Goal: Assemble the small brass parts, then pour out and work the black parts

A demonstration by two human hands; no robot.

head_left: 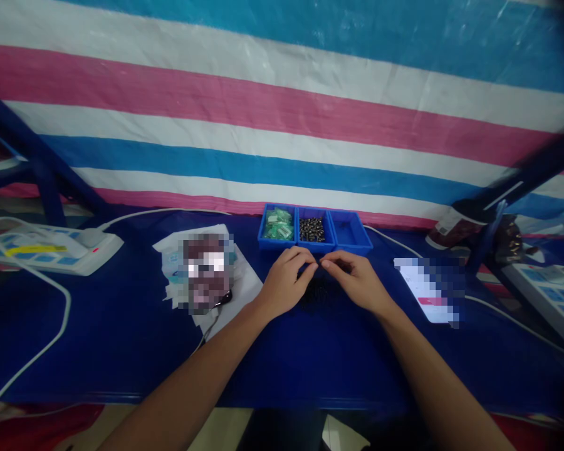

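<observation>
My left hand [287,279] and my right hand [355,279] meet over the middle of the blue table, fingertips almost touching. Each pinches thumb against fingers. Whatever lies between the fingertips is dark and too small to name. Just below the hands, a pile of small black parts [316,295] lies on the table. Right behind the hands stand joined blue bins. One bin [278,224] has green-and-clear small pieces, the middle one [313,229] has many small brass-and-black parts, and the right bin [350,230] shows a bare bottom.
Left of my hands, a phone [209,272] rests on white paper [244,285]. Another lit phone [425,291] lies at right. Power strips [82,250] sit at both sides with white cables [66,307]. A dark cup [455,225] stands back right, before a striped sheet [282,113].
</observation>
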